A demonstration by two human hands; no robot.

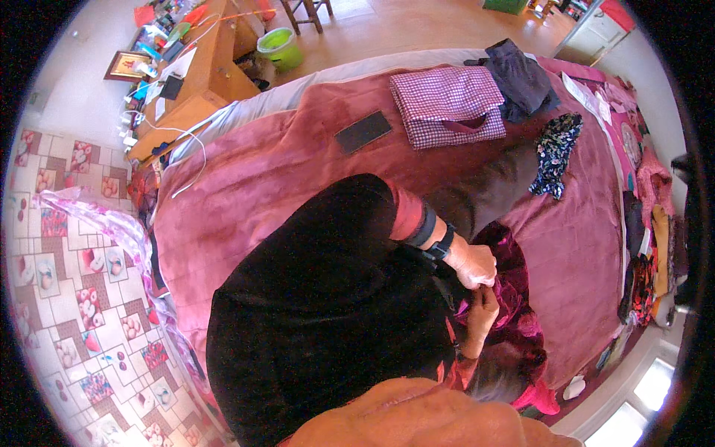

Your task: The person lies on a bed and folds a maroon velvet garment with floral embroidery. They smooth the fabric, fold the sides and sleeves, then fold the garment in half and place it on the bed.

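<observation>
A shiny maroon velvet garment (514, 279) hangs loosely bunched beside and below both hands, over the pink bed cover. My left hand (474, 264), with a black watch (441, 244) on its wrist, is closed in a fist at the garment's edge. Just below it, fingertips nearly touching it, my right hand (481, 313) is pinched together on the same garment. The exact piece of cloth between the fingers is hidden. My black clothing (313, 298) covers much of the left and middle of the view.
On the bed cover (246, 160) lie a folded checked cloth (447, 100), dark grey clothing (518, 74), a floral piece (555, 156) and a flat dark rectangle (363, 132). Clothes pile along the right edge (655, 216). A wooden desk (208, 71) and green bucket (280, 49) stand beyond.
</observation>
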